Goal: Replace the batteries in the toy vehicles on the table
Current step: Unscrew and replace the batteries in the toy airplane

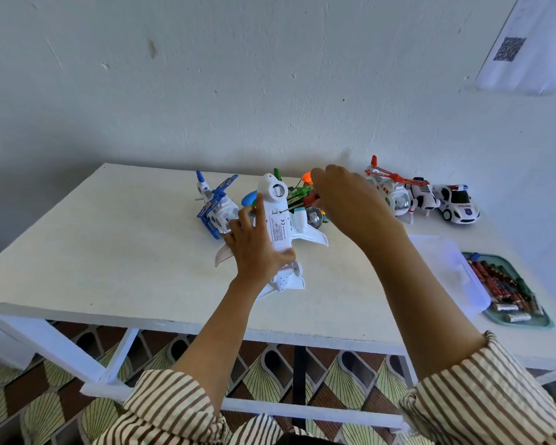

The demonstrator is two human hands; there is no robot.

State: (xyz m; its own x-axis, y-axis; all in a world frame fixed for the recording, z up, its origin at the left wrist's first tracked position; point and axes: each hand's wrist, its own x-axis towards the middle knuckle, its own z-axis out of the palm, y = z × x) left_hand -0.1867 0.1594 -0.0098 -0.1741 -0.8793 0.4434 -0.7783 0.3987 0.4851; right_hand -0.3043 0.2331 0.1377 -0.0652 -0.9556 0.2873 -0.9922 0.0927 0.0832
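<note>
A white toy airplane [278, 226] lies belly-up in the middle of the white table [109, 258]. My left hand [254, 248] grips its body from the left side. My right hand [347, 200] holds a small screwdriver [297, 205] with a red handle; the thin tip touches the plane's underside near the battery cover. Behind the plane sit a blue and white helicopter [215, 207] and a green helicopter [299, 191], partly hidden. At the far right stand a red and white helicopter [395, 191] and a white police car [458, 203].
A teal tray [540, 322] with several red and silver batteries [501, 287] lies at the table's right edge. A clear plastic lid or box [453, 271] rests beside it. The wall runs right behind the table. Patterned floor shows below.
</note>
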